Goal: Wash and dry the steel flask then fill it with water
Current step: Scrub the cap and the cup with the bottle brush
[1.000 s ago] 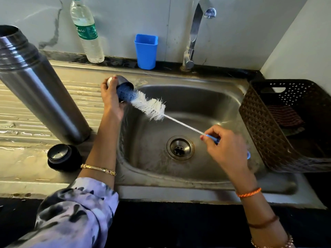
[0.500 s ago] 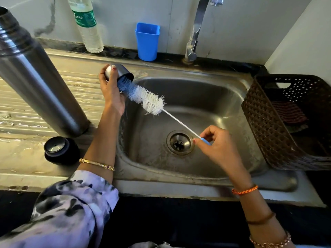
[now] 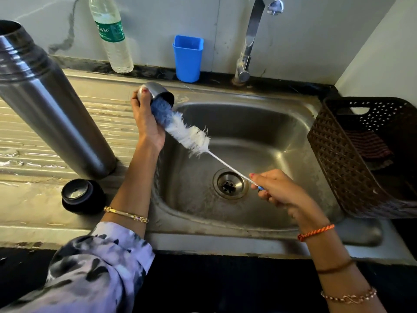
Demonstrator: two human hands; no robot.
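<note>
The left hand (image 3: 146, 118) grips the small steel cup (image 3: 155, 92) at upper centre of the frame, mouth tilted toward the basin; the right hand (image 3: 279, 190) pinches the blue handle of the bottle brush (image 3: 185, 132) at lower right of centre. Over the last second the brush's blue tip has stayed inside the cup while the right hand has edged in toward the drain (image 3: 230, 185), so the scrubbing goes on; by my reading only the cup is being washed, with the flask body, drying and filling all to come. The steel flask (image 3: 52, 105) stands open-mouthed at the left of the frame on the wet ribbed drainboard (image 3: 20, 141), its black stopper (image 3: 82, 196) just below it. The sink (image 3: 266, 136) fills the centre under a tap (image 3: 250, 41) that shows no water running; a water bottle (image 3: 112, 35) and blue tumbler (image 3: 187, 57) stand along the back ledge; a brown basket (image 3: 338, 159) sits at the right edge.
</note>
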